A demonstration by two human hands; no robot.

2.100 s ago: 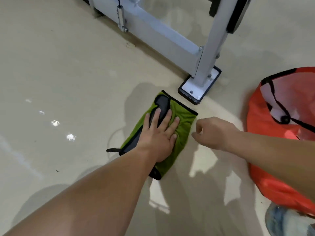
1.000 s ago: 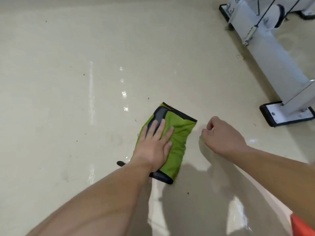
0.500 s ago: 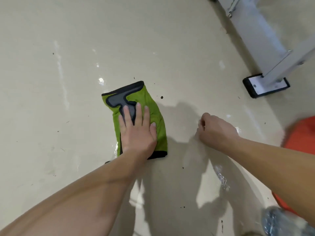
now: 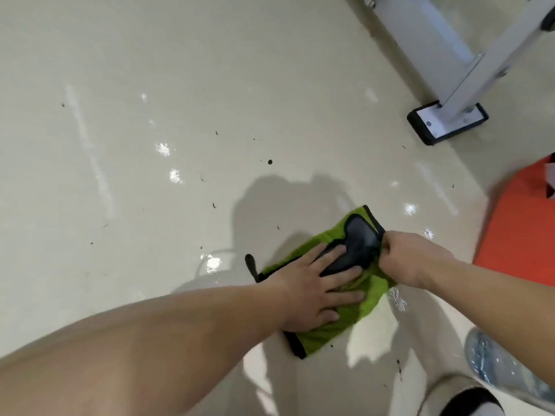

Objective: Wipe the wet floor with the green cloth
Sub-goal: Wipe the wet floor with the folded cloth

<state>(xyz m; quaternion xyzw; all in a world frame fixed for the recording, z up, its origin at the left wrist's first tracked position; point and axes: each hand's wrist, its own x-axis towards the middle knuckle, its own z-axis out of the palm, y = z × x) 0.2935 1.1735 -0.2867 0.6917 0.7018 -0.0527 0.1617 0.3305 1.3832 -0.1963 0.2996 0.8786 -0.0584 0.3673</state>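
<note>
Two hands work the green cloth (image 4: 345, 322), which lies flat on the wet floor (image 4: 180, 85) low and right of centre. The left hand (image 4: 318, 292) is spread open, palm down on the cloth, probably to press it into the water and drive the stroke. The right hand (image 4: 411, 259) is curled closed at the cloth's far edge by its dark grey patch (image 4: 359, 238), seemingly pinching the fabric to keep it from bunching. Glossy puddles (image 4: 396, 301) glint just beside the cloth, with dark specks scattered further off. A white metal frame (image 4: 444, 121) foot stands well apart; an orange bag (image 4: 522, 229) sits to the right.
</note>
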